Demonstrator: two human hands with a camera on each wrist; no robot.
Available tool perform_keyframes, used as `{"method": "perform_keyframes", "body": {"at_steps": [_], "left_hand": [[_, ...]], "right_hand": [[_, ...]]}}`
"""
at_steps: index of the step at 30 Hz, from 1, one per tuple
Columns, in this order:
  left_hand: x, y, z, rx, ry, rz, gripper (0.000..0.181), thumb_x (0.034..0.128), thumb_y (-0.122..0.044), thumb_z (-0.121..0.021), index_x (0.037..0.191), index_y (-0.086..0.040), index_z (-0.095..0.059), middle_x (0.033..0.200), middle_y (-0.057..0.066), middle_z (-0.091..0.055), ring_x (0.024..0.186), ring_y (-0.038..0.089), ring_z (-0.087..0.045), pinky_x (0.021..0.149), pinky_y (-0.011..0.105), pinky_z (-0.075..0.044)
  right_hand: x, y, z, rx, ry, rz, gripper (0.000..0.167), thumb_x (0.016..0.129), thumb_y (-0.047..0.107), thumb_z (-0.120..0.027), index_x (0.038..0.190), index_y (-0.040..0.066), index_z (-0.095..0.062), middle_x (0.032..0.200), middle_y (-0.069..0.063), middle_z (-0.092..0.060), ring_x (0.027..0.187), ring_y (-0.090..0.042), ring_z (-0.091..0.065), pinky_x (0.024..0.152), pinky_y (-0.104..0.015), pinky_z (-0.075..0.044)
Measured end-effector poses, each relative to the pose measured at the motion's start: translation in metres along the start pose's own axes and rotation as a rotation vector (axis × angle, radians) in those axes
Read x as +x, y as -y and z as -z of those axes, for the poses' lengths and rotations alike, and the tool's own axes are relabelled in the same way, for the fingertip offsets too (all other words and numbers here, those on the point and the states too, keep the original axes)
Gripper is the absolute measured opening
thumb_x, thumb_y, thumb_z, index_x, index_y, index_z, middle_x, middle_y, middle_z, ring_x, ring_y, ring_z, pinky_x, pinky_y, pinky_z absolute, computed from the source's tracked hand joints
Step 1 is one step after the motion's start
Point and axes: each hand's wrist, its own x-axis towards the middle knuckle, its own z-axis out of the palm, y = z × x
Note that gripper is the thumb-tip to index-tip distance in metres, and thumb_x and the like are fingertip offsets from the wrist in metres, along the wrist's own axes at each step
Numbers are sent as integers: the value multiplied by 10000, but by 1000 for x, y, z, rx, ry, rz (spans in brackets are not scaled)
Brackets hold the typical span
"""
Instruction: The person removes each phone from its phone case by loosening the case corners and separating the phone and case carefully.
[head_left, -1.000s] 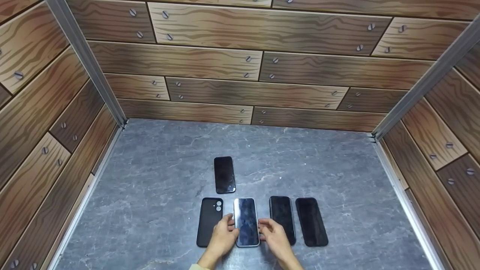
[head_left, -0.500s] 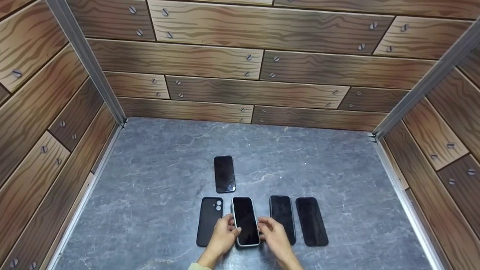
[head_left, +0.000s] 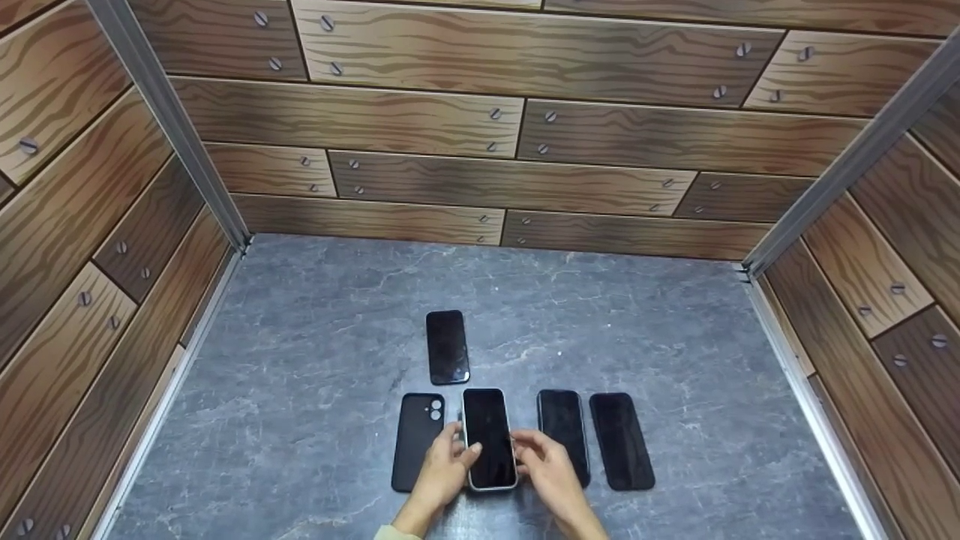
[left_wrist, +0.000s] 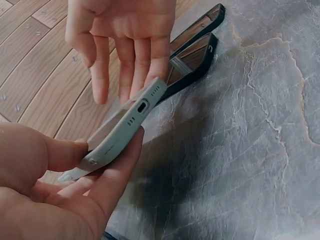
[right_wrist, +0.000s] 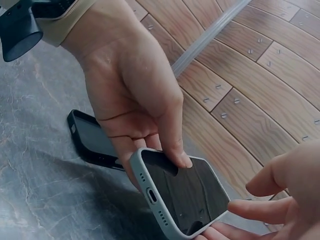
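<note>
A smartphone in a pale grey-green case (head_left: 491, 442), dark screen up, is held off the tabletop and tilted. My left hand (head_left: 444, 469) pinches its left edge, the thumb lying on the screen and fingers underneath; the left wrist view shows the charging port edge of the case (left_wrist: 120, 134). On the opposite edge, the fingers of my right hand (head_left: 551, 466) touch the phone's side, fairly straight, with the thumb away from it, as the right wrist view shows. Left of the phone lies a black phone case (head_left: 416, 450) with camera cutouts, partly behind my left hand.
Another dark phone (head_left: 447, 347) lies farther back on the grey marbled tabletop (head_left: 337, 337). Right of my hands are a black phone-shaped item (head_left: 562, 427) and a second one (head_left: 622, 442). Wood-patterned walls (head_left: 420, 172) enclose the back and sides.
The phone has risen from the tabletop and tipped, so its screen no longer mirrors the light. My left thumb has moved onto the screen. My right hand stays beside the phone.
</note>
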Motion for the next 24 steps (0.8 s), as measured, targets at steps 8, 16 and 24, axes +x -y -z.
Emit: {"method": "perform_keyframes", "body": {"at_steps": [8, 16, 24], "left_hand": [[2, -5, 7, -44, -25, -13, 404, 938, -48, -611, 1281, 110, -468, 1054, 301, -698, 916, 303, -715, 765, 370, -596], [-3, -1, 9, -5, 21, -26, 334, 948, -27, -582, 1267, 54, -526, 1007, 245, -723, 864, 248, -707, 755, 363, -587], [-6, -4, 12, 124, 59, -95, 313, 934, -19, -584, 1244, 21, -562, 864, 166, -738, 721, 129, -661, 675, 250, -543]], "right_hand": [[4, 11, 2, 20, 18, 39, 348, 966, 18, -485, 1262, -161, -519, 1154, -272, -634, 962, -216, -631, 817, -352, -587], [10, 18, 8, -23, -1, 86, 392, 976, 29, -489, 1323, -151, -452, 1137, -266, -609, 967, -221, -630, 812, -364, -592], [14, 22, 11, 55, 3, 112, 383, 961, -26, -450, 1320, -159, -441, 1001, -207, -632, 827, -159, -648, 711, -414, -604]]}}
